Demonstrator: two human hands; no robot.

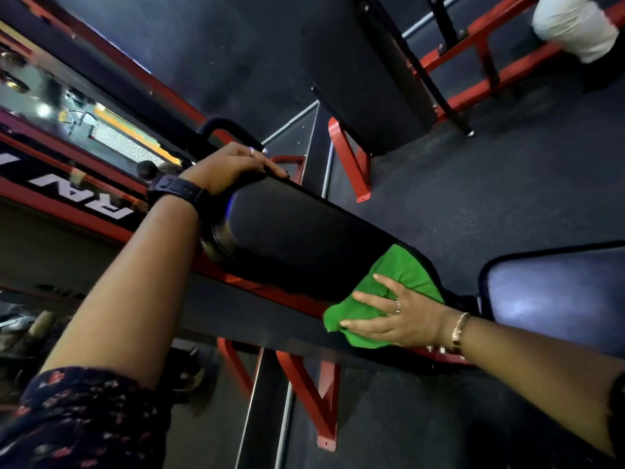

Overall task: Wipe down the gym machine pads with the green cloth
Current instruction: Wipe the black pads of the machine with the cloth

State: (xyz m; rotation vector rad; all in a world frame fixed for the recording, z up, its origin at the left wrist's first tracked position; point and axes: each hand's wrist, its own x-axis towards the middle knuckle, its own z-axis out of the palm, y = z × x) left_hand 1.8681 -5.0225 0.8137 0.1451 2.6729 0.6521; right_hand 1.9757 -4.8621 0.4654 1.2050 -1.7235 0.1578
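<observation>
A long black back pad [304,231] of a red-framed gym machine runs diagonally across the middle of the view. My left hand [233,165] grips the pad's upper end, fingers curled over its top edge. My right hand [389,316] lies flat with spread fingers on the green cloth [402,275], pressing it against the pad's lower end. The cloth drapes over the pad's side and bunches under my palm. A second black seat pad [558,296] sits at the right, just beyond the cloth.
Red frame legs [314,394] stand bolted to the dark rubber floor below the pad. Another black pad [368,69] on a red frame stands behind. A person in light trousers [575,25] is at the top right. A mirror [67,113] lines the left wall.
</observation>
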